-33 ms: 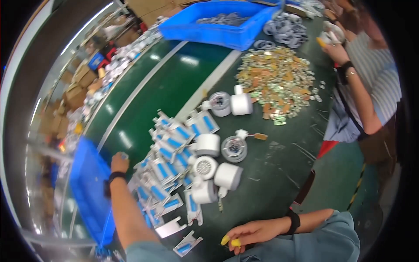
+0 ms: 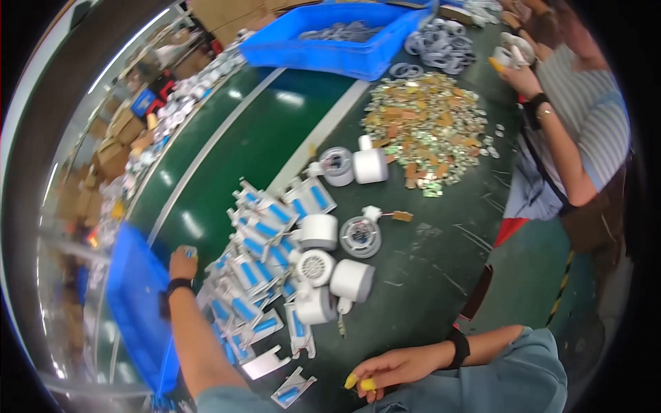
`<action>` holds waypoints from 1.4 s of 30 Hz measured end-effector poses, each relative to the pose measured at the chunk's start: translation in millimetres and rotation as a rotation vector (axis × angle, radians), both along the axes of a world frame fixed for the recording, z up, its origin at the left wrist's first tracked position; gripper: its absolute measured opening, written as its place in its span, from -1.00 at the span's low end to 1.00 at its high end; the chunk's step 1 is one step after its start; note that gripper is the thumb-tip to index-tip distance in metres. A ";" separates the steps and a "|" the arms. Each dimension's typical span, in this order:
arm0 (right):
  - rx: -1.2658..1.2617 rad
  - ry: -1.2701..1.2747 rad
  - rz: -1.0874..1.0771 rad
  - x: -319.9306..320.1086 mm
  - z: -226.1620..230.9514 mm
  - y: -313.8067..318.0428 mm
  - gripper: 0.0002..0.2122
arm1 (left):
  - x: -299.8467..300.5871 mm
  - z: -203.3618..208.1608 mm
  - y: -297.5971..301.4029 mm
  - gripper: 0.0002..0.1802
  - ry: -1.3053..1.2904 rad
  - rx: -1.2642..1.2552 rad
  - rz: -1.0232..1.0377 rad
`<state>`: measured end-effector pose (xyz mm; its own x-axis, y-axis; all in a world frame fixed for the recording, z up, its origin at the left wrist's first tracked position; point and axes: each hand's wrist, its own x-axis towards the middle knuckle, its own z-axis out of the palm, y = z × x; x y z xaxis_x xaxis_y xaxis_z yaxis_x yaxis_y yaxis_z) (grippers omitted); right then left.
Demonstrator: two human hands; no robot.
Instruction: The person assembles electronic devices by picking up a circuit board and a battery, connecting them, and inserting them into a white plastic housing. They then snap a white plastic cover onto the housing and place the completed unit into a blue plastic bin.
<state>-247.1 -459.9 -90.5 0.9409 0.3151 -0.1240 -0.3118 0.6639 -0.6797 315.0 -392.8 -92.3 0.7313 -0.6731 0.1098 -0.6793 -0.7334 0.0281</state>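
My left hand (image 2: 184, 263) reaches out past the pile's left side, next to a blue bin. Its fingers are closed round something small and pale that I cannot make out. Close to my body, my right hand (image 2: 406, 365) hovers at the table's near edge, with yellow covers on two fingertips. Those fingers are loosely bent and apart, with nothing visible between them. Between the hands lies a heap of white plastic pieces with blue cells (image 2: 251, 272). Several white round housings (image 2: 352, 279) sit against the heap, one showing a vented face (image 2: 315, 267).
The blue bin (image 2: 134, 303) stands tilted at left. Farther off are a pile of small circuit boards (image 2: 427, 131), grey rings (image 2: 441, 45) and a large blue tray (image 2: 310, 58). A green conveyor (image 2: 227, 158) runs alongside. A co-worker's hand (image 2: 520, 79) holds a white part at right.
The whole view has shifted a little, so the table's things sit slightly farther left. Both hands keep nearly the same pose.
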 end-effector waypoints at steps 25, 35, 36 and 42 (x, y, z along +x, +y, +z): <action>-2.031 0.118 -0.926 24.5 50.0 -149.8 -0.58 | -429.7 86.8 199.9 -0.58 0.317 -0.052 -0.850; -1.018 0.379 -0.613 5.5 48.3 -146.4 -0.85 | -425.5 63.6 235.4 -0.63 0.313 -0.548 -0.213; -0.977 0.357 -0.598 0.8 50.4 -133.1 -0.86 | -426.5 63.5 233.3 -0.65 0.356 -0.590 -0.166; -0.539 0.340 -0.579 -22.7 59.2 -51.5 -0.74 | -426.5 59.4 203.9 -0.71 0.350 -0.526 -0.182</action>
